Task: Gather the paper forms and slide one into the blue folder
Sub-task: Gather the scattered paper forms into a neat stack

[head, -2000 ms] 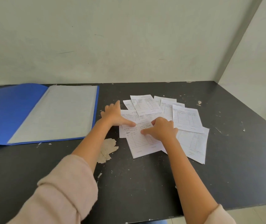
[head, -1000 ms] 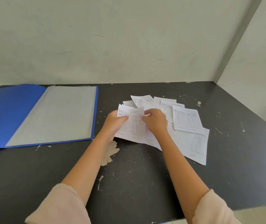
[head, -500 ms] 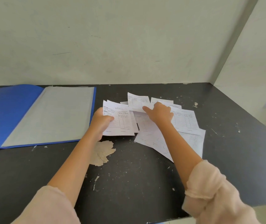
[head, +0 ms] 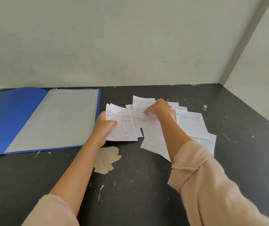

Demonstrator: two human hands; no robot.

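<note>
The blue folder (head: 13, 118) lies open at the left of the black table, a grey sheet on its right half. My left hand (head: 105, 124) grips a small stack of white printed forms (head: 124, 126) by its left edge, just right of the folder. Several more loose forms (head: 190, 124) lie spread and overlapping to the right. My right hand (head: 160, 106) reaches over that spread and pinches the bottom edge of a form (head: 142, 103) at the back, which curls up slightly.
The black table (head: 146, 185) has a worn tan patch (head: 106, 159) just below my left wrist and scattered paint chips. A pale wall stands behind the table, and a side wall closes it in on the right.
A form was lifted from the pile with both hands and carried left in my left hand. My right hand let go of it, reached to the back of the spread and took hold of another form.
</note>
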